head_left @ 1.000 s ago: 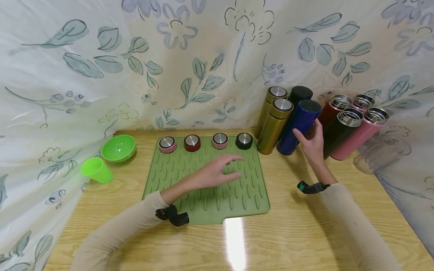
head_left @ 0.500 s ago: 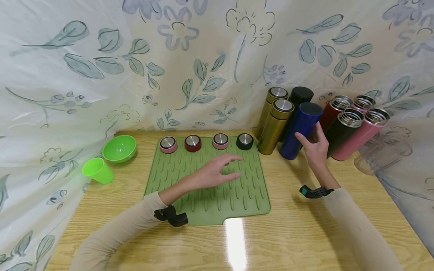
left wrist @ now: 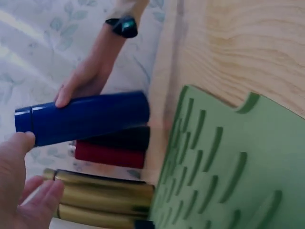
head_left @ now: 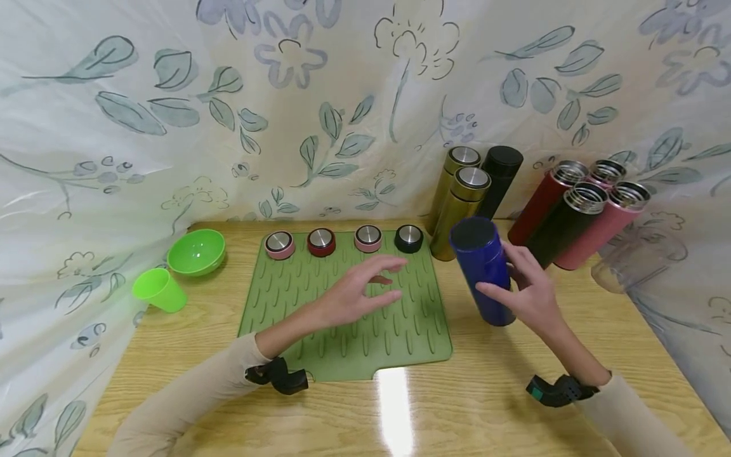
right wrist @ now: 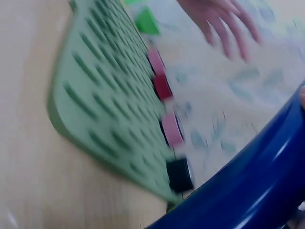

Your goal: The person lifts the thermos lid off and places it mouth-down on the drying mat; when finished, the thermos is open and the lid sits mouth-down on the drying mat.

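Note:
The right hand [head_left: 528, 292] grips a blue bottle [head_left: 485, 273] around its side, thumb in front, to the right of the green mat [head_left: 354, 355]. The bottle leans, its dark top toward the upper left; whether its base touches the table I cannot tell. Over the mat hovers the left hand [head_left: 356, 292], fingers and thumb spread apart with nothing between them. In the left wrist view the blue bottle [left wrist: 86, 117] lies beyond the left hand [left wrist: 24, 186]. The right wrist view has the blue bottle [right wrist: 252, 181] blurred and close.
Several round lids, pink [head_left: 280, 245], red [head_left: 322, 242] and black [head_left: 408, 238], line the mat's back edge. Gold bottles [head_left: 457, 219] and a black one [head_left: 501, 174] stand behind; lidless red, dark and pink bottles [head_left: 599, 231] stand right, beside a clear container [head_left: 622, 270]. A green bowl [head_left: 197, 252] and cup [head_left: 161, 290] sit left.
The right hand has brought the blue bottle away from the other bottles, toward the front and left. The left hand has barely moved, still over the mat.

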Demonstrator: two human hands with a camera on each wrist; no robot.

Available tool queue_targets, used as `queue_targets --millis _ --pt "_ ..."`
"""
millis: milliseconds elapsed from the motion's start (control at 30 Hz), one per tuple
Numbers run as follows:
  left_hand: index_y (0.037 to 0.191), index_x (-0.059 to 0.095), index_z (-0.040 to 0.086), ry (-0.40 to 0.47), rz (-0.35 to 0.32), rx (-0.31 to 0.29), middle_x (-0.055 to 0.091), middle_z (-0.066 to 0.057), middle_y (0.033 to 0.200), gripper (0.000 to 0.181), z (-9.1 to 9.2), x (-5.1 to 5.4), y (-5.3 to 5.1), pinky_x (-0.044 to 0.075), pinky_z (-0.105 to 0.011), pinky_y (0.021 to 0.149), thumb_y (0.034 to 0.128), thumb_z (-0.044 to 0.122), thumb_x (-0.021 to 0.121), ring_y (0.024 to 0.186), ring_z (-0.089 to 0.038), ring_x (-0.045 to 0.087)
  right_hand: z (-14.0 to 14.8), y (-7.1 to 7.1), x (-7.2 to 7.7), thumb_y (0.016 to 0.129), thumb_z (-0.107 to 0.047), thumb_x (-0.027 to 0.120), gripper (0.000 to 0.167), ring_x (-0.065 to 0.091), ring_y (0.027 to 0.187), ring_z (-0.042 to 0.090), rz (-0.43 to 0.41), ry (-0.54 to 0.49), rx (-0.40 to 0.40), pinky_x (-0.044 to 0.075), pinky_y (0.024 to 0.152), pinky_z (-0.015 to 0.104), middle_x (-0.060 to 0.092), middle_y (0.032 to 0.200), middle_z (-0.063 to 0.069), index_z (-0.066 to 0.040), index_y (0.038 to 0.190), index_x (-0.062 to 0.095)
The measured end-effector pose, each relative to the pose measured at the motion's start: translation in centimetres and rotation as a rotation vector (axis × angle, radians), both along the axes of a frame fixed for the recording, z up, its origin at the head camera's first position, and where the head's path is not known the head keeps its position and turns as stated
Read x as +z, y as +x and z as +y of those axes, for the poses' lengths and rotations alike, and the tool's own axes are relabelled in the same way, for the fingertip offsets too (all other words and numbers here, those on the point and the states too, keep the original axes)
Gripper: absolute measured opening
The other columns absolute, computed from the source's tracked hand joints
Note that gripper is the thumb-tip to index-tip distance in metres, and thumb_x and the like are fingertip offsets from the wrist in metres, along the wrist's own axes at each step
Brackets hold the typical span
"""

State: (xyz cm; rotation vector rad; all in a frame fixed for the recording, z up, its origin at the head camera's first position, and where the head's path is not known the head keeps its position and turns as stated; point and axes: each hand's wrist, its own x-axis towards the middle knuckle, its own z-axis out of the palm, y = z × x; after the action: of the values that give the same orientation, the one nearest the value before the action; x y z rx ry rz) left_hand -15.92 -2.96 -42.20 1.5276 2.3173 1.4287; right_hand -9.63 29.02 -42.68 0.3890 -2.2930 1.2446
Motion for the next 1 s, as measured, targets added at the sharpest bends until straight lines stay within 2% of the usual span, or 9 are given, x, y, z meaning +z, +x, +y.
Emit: queue_targets --millis 100,233,267,333,467,533,667,867,1000 --pt "0.142 0.046 0.008 0.026 0.124 -0.036 0.042 -0.012 0.15 0.058 -0.1 0.7 0.5 0.053 -0.02 0.094 0.0897 0.018 0.069 0.115 -0.02 0.062 -1.6 1.5 0.3 0.068 0.003 0.084 0.085 0.05 0.112 -0.001 -0.031 0.169 0.058 0.049 0.094 0.015 0.054 0.12 -0.004 -0.014 0.143 0.049" --pt "0.138 0.051 0.008 0.022 0.321 -0.104 0.038 -0.015 0.151 0.059 -0.5 1.2 1.0 0.051 -0.024 0.1 0.0857 0.023 0.074 0.127 -0.023 0.054 -3.0 2.6 0.2 0.064 -0.009 0.089 0.086 0.049 0.111 0.004 -0.039 0.327 0.139 0.054 0.088 0.031 0.057 0.119 0.004 -0.015 0.141 0.052" --pt "0.137 0.052 0.008 0.017 0.371 -0.125 0.038 -0.017 0.151 0.059 -0.7 1.2 1.1 0.05 -0.024 0.102 0.0857 0.024 0.074 0.13 -0.024 0.051 -3.3 2.7 0.1 0.064 -0.011 0.089 0.085 0.05 0.11 0.006 -0.045 0.345 0.166 0.055 0.086 0.033 0.057 0.12 0.005 -0.015 0.14 0.053" --pt "0.135 0.054 0.008 0.007 0.486 -0.165 0.04 -0.019 0.149 0.056 -0.9 1.1 1.4 0.049 -0.023 0.103 0.0855 0.025 0.074 0.133 -0.027 0.048 -3.7 3.0 -0.1 0.066 -0.014 0.089 0.082 0.051 0.109 0.01 -0.072 0.357 0.229 0.055 0.085 0.03 0.057 0.12 0.004 -0.014 0.14 0.053" --pt "0.13 0.06 0.011 -0.026 0.69 -0.21 0.048 -0.02 0.142 0.052 -1.3 1.0 1.9 0.049 -0.021 0.103 0.0827 0.023 0.077 0.127 -0.026 0.053 -4.1 3.5 -0.4 0.073 -0.019 0.085 0.076 0.053 0.107 0.015 -0.178 0.352 0.338 0.056 0.082 0.027 0.056 0.121 0.002 -0.015 0.141 0.052" --pt "0.129 0.061 0.013 -0.051 0.76 -0.223 0.052 -0.019 0.14 0.052 -1.5 0.9 2.1 0.048 -0.024 0.105 0.0805 0.021 0.079 0.127 -0.026 0.054 -4.2 3.8 -0.5 0.076 -0.021 0.083 0.074 0.054 0.107 0.018 -0.235 0.349 0.377 0.056 0.08 0.026 0.055 0.122 0.002 -0.017 0.142 0.05" --pt "0.129 0.062 0.015 -0.093 0.811 -0.252 0.053 -0.017 0.138 0.051 -1.9 0.9 2.5 0.046 -0.027 0.107 0.0817 0.021 0.078 0.128 -0.027 0.054 -4.4 4.1 -0.6 0.079 -0.024 0.081 0.072 0.056 0.106 0.02 -0.296 0.339 0.433 0.056 0.079 0.025 0.054 0.122 0.002 -0.019 0.143 0.049" --pt "0.129 0.061 0.014 -0.082 0.795 -0.275 0.053 -0.018 0.138 0.049 -2.3 1.1 2.5 0.046 -0.026 0.107 0.0834 0.021 0.077 0.128 -0.027 0.054 -4.7 3.9 -0.4 0.079 -0.025 0.08 0.071 0.056 0.106 0.02 -0.306 0.338 0.456 0.056 0.078 0.024 0.054 0.122 0.002 -0.018 0.143 0.049" --pt "0.13 0.06 0.014 -0.08 0.789 -0.286 0.053 -0.017 0.138 0.048 -2.4 1.2 2.4 0.047 -0.026 0.106 0.0854 0.022 0.075 0.127 -0.025 0.054 -4.8 3.9 -0.3 0.079 -0.025 0.08 0.071 0.056 0.106 0.019 -0.302 0.339 0.458 0.056 0.078 0.024 0.054 0.121 0.002 -0.021 0.143 0.049"
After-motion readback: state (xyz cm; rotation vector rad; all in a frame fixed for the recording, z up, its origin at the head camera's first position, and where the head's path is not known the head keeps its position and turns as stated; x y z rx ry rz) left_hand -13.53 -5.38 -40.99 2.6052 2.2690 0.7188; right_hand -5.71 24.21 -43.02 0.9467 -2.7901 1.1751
